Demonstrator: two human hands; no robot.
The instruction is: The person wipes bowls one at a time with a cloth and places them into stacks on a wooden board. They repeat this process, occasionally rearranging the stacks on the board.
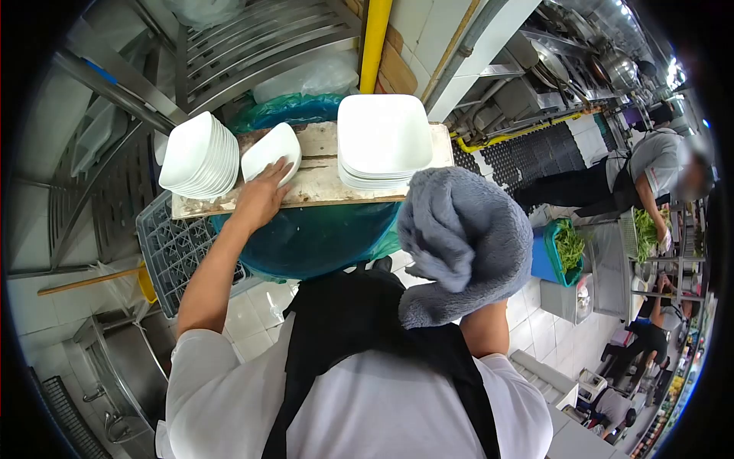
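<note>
My left hand grips the near side of a small white bowl, its fingers over the rim. The bowl sits on a worn wooden board. To its left stands a tall stack of white square bowls, leaning a little. On the right of the board is a stack of larger white square dishes. A fluffy grey towel is bunched around my right hand and holds close to the dish stack's near right corner. The towel hides that hand's fingers; only the forearm shows below it.
Below the board is a bin lined with a green bag, beside a grey plastic rack. A yellow pipe rises behind. A metal sink is at lower left. Several co-workers and a blue bin of greens are at right.
</note>
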